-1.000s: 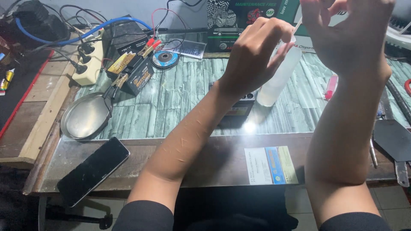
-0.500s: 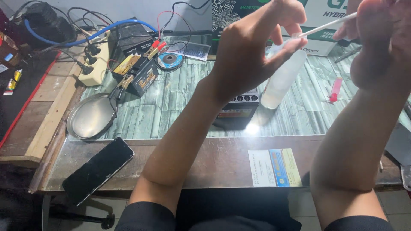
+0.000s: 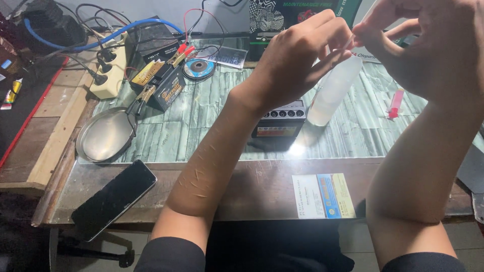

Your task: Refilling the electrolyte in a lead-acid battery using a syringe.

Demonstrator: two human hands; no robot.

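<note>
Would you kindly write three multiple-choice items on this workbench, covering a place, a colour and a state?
1. Where does the black smartphone lie?
A. near the table's front left edge
B. on the small black battery
C. beside the pink syringe

2. What colour is the small syringe on the glass top?
A. pink
B. green
C. white

3. How does the translucent plastic bottle stand?
A. lying flat
B. upright
C. upside down

Answers: 1 A, it rests on the brown edge, front left. 2 A, its barrel is pink. 3 B, its base sits on the glass behind the left hand and right hand.

Both hands (image 3: 302, 55) raised, clear bottle (image 3: 334, 91) beneath
</note>
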